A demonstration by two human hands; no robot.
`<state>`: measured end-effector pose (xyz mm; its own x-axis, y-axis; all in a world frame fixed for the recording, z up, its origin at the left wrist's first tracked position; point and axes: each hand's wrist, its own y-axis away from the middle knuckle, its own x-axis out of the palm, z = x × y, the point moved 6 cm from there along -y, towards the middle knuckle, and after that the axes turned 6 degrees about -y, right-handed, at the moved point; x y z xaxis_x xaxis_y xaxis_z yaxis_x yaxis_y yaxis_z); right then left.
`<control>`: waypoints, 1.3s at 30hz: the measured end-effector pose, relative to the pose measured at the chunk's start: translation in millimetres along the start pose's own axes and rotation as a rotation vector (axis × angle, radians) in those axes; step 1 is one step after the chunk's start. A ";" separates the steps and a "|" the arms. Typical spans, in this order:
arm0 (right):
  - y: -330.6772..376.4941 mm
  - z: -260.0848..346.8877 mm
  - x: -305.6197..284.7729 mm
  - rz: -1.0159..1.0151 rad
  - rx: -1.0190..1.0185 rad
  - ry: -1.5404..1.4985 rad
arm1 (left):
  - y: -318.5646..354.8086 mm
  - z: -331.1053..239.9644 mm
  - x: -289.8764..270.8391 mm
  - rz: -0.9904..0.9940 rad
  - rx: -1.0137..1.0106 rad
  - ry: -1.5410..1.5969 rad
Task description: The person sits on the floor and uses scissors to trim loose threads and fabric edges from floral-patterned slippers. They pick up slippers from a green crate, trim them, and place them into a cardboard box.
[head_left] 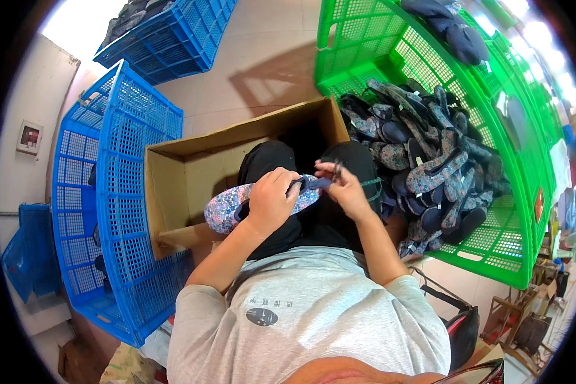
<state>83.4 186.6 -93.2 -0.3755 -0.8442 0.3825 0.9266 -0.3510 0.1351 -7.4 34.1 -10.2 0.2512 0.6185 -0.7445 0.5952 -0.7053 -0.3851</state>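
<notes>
Footwear wkshp w/ shoe heap (432, 157) in grn crate (530, 198), blue crates (141, 173).

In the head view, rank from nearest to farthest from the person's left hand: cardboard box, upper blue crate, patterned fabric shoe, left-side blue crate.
1. Patterned fabric shoe: held in the left hand.
2. Cardboard box: open, ahead and to the left.
3. Left-side blue crate: beyond the box's left end.
4. Upper blue crate: farthest, toward the upper left.

A head-worn fisheye looks down, close above the lap (329, 221).
</notes>
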 end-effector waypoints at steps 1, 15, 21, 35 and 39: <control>-0.7 -1.5 -20.9 -0.034 0.070 -0.016 | 0.6 0.2 3.0 0.000 0.005 -0.002; -6.3 29.2 -3.0 0.256 0.256 0.239 | -4.5 -11.8 4.6 -0.149 0.222 -0.040; -9.4 24.7 3.5 0.345 0.261 0.225 | -2.6 -11.1 3.7 -0.181 0.239 -0.042; -14.5 19.6 2.3 0.255 0.264 0.179 | -4.7 -8.1 3.1 -0.161 0.227 -0.017; -8.0 13.9 -4.7 0.111 0.240 0.052 | -7.2 -3.9 3.7 -0.157 0.208 -0.008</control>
<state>78.1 199.0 -83.4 -0.2664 -0.8940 0.3604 0.9380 -0.1544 0.3102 -7.8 42.8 -8.0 0.1614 0.7237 -0.6710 0.4564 -0.6576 -0.5995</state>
